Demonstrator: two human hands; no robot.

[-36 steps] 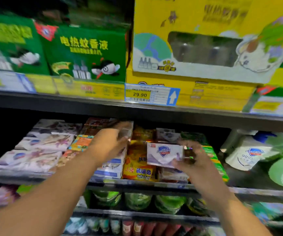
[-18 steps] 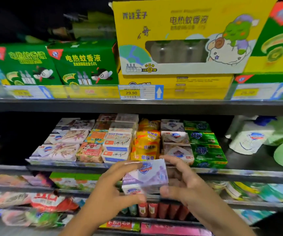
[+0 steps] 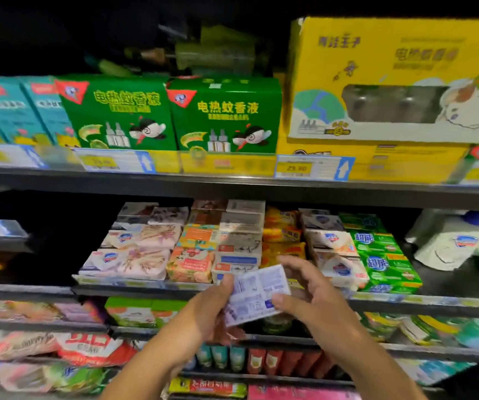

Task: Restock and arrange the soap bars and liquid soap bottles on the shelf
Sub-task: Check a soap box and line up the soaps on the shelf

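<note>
both hands hold one soap bar (image 3: pixel 257 295) in front of the shelf edge (image 3: pixel 146 287), just below the rows stacked there. the left hand (image 3: pixel 212 310) grips its left end, thumb over the top edge. the right hand (image 3: pixel 316 298) pinches its right end, thumb on the face, fingers curled behind. the bar's long axis runs left to right, right end tilted up, and its fine-print side faces the camera. behind it on the shelf lie white bars (image 3: pixel 336 255), then green bars (image 3: pixel 385 261) to their right, and a blurred pouch (image 3: pixel 449 246) further right. on the shelf above stand green boxes (image 3: pixel 224 116) and a yellow box (image 3: pixel 377 64)
</note>
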